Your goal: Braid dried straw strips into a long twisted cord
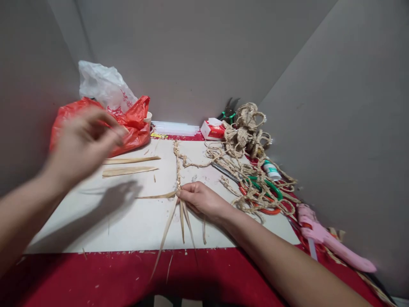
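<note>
My right hand pinches the lower end of a narrow braid of dry plant strips lying on a white sheet. Below its fingertips, several loose strips fan toward me, and one strip sticks out to the left. My left hand is raised above the sheet's left side, blurred, with thumb and fingers curled together in a pinch. Whatever lies between those fingertips is too smeared to make out. Two flat dry strips rest on the sheet near this hand.
Red and white plastic bags stand back left, beside clear sticks and a tissue pack. On the right lie tangled twine, green-and-orange-handled scissors, pliers, a small bottle and a pink glue gun. Grey walls enclose the table.
</note>
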Motion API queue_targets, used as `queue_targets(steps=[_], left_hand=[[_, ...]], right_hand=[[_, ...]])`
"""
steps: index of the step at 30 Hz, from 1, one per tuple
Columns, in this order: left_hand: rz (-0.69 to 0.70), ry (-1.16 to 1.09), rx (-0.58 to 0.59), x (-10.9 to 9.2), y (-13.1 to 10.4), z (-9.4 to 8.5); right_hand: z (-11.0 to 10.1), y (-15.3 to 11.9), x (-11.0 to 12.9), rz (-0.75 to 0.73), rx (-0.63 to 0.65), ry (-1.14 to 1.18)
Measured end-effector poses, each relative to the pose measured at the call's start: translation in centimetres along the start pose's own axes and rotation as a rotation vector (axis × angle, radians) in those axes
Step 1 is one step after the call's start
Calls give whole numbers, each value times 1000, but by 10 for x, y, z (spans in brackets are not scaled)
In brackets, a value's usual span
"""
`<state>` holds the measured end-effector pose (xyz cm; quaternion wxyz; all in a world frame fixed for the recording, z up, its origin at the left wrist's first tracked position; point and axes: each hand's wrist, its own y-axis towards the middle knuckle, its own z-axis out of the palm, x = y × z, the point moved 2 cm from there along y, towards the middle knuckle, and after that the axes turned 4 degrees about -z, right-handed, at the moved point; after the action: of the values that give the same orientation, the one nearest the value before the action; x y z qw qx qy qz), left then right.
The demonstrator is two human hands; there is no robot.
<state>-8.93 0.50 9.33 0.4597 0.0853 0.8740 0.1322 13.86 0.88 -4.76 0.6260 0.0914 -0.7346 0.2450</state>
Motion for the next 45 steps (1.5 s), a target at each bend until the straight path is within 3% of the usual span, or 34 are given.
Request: queue_targets(steps=[4, 7, 9, 13, 19, 23, 25, 28, 34, 36, 39, 45], left_hand=[[-271, -148, 621, 29, -13, 77], [-302, -306, 740, 46, -23, 115], [-316, -360, 763, 52, -24, 121], [-273, -291, 764, 57, -16, 106], [-92, 65, 685, 64, -8, 81], [20, 479, 373, 68, 2, 58], [52, 518, 251, 66, 5, 51], [57, 324, 337, 57, 2, 59], [-114, -114, 730, 37, -15, 114], [-177, -192, 791, 38, -15, 125], [-117, -126, 740, 45, -10, 130], [132, 284, 404, 51, -6, 118]], right_hand=[[1, 0, 2, -3, 52, 189], [0, -1, 4, -13, 55, 258], [-1, -1, 5, -8, 58, 269], [-2, -1, 4, -5, 100, 259], [-3, -3, 3, 45, 145, 327], [-3, -4, 4, 73, 153, 359], [-4, -3, 5, 82, 170, 388], [-4, -3, 4, 99, 201, 437], [-7, -4, 5, 65, 230, 482], [-9, -4, 5, 53, 221, 458], [-11, -4, 5, 57, 207, 423], [-11, -4, 5, 83, 220, 460]])
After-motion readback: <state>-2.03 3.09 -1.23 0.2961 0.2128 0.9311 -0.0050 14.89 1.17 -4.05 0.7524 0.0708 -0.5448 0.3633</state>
